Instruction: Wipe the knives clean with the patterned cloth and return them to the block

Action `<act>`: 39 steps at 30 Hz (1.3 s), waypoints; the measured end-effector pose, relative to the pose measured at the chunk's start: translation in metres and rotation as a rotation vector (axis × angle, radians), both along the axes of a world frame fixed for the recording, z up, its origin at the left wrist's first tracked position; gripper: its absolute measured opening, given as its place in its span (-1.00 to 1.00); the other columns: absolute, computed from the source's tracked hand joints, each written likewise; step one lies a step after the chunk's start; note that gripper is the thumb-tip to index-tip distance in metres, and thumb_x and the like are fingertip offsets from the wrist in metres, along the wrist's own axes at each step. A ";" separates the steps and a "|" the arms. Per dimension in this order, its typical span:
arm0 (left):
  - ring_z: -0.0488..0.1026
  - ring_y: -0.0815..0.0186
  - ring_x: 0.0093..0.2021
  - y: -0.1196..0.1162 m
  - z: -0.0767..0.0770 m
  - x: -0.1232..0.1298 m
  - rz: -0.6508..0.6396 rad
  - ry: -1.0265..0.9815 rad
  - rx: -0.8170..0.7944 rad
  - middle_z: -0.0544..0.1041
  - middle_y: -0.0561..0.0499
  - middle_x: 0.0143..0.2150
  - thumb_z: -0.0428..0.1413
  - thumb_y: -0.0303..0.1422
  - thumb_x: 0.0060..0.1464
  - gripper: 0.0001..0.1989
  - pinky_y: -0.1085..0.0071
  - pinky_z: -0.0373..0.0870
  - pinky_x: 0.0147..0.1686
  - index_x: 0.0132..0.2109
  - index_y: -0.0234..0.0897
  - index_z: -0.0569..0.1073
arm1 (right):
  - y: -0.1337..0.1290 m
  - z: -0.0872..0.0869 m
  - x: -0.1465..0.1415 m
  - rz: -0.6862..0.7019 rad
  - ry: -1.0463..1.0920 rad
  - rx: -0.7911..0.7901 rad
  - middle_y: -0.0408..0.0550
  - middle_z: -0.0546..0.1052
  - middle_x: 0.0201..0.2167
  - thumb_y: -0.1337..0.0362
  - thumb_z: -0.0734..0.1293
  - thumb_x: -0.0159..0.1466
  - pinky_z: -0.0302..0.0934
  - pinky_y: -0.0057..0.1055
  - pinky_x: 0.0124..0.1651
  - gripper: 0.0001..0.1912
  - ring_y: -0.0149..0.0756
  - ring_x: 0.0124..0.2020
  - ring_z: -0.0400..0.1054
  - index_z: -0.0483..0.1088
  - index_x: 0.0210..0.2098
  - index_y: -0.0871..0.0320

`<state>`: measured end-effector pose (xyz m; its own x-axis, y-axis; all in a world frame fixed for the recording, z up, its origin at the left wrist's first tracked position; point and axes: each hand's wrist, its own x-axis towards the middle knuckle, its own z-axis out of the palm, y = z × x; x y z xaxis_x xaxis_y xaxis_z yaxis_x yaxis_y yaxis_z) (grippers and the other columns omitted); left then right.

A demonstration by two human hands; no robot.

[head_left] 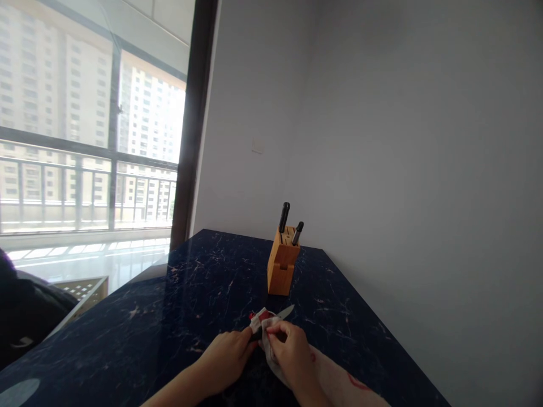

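Note:
A knife [285, 311] points away and to the right, its bare blade tip showing beyond a white-and-red cloth [339, 379]. My left hand [227, 356] is closed around the knife's dark handle. In a pinch, the fingers of my right hand [292, 353] grip the cloth beside the blade. Part of the blade is hidden behind the cloth and fingers. The rest of the cloth trails under my right wrist towards the near right. Just past the knife tip stands a wooden knife block [280, 274].
Two dark-handled tools, one upright [284, 217] and one leaning [298, 233], are in the block's slots. The dark marbled table [203, 299] runs to a grey wall [407, 169]. A dark bag-like object [29, 311] sits beyond the table's left edge, near a window.

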<state>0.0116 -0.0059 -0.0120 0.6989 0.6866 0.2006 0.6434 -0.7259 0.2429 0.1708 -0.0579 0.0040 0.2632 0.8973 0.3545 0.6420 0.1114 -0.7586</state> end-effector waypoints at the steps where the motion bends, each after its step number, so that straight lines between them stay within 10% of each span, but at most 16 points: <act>1: 0.48 0.19 -0.33 0.000 0.000 0.000 -0.014 0.002 0.004 0.52 -0.03 -0.30 -0.30 -0.22 0.21 -0.65 0.37 0.29 -0.38 -0.17 -0.24 0.32 | 0.000 0.000 0.000 0.000 -0.004 -0.001 -0.08 0.54 -0.35 0.21 0.26 0.07 0.19 -0.42 -0.18 -0.82 -0.21 -0.26 0.39 0.48 -0.46 0.09; 39: 0.46 0.21 -0.26 -0.003 0.004 -0.001 0.020 -0.011 -0.066 0.51 -0.02 -0.27 -0.31 -0.20 0.20 -0.65 0.40 0.27 -0.30 -0.12 -0.21 0.30 | 0.003 -0.007 0.000 0.067 0.045 0.065 -0.10 0.51 -0.40 0.33 0.19 0.10 0.18 -0.46 -0.23 -0.84 -0.28 -0.30 0.38 0.40 -0.41 0.11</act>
